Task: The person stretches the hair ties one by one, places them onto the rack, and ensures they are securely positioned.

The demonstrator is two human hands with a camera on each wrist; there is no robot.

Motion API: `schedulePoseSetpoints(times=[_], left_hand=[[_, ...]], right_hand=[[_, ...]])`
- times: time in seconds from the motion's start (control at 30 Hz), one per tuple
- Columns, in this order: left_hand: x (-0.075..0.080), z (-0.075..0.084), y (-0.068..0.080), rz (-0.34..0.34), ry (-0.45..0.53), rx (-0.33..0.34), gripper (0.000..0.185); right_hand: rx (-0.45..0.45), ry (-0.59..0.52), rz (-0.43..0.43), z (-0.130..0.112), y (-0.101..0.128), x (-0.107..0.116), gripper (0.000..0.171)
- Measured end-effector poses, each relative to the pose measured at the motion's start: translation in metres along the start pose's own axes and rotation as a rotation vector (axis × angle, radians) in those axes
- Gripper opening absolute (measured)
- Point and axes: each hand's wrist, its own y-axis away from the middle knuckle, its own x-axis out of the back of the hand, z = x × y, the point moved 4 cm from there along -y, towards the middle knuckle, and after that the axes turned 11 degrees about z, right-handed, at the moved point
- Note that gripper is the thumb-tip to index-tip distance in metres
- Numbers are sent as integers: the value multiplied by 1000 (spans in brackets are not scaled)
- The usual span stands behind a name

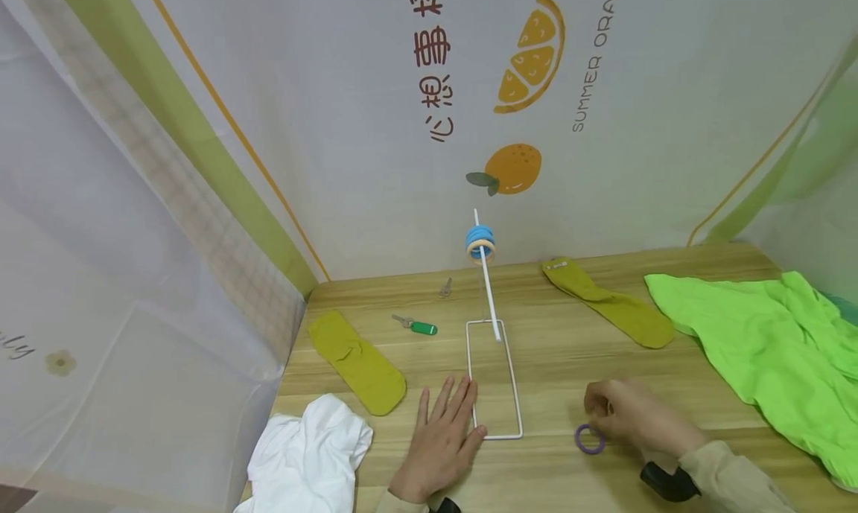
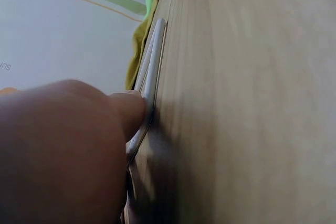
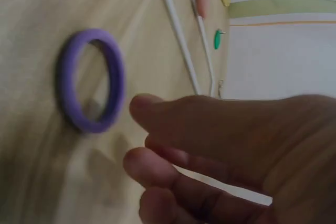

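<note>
My left hand [image 1: 444, 427] lies flat and open on the wooden table [image 1: 570, 364], fingertips touching the near left corner of a white wire stand base [image 1: 499, 437]. In the left wrist view a finger [image 2: 128, 111] presses against that wire [image 2: 152, 72]. The stand's slanted rod [image 1: 488, 282] carries a blue ring [image 1: 480, 236] and a beige ring [image 1: 481, 254]. My right hand [image 1: 613, 412] hovers with loosely curled fingers beside a purple ring [image 1: 578, 438] on the table. In the right wrist view the purple ring [image 3: 116, 80] sits apart from my fingers [image 3: 157, 166].
Two yellow socks [image 1: 358, 364] [image 1: 613, 304] flank the stand. A bright green cloth [image 1: 771, 349] covers the right side and a white cloth [image 1: 308, 453] lies at the near left. A green-tagged key [image 1: 422, 327] and a small key [image 1: 445, 288] lie behind. Fabric walls enclose the table.
</note>
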Motion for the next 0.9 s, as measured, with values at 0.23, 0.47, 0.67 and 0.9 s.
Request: schedulePoseSetpoints(times=[0.23,0.47,0.67,0.9], left_hand=[[-1,-1,0,14,-2,-8,62],[0,0,1,22,1,-16,62],[3,2,0,23,21,-11,62],[3,2,0,23,21,-7,62]], right_hand=[[1,4,-16,5,4,-12,19],[16,-3,-18,4,3,-18,22],[12,4,-11,2,3,-19,25],[15,-34,41,-7,-3,-14,20]])
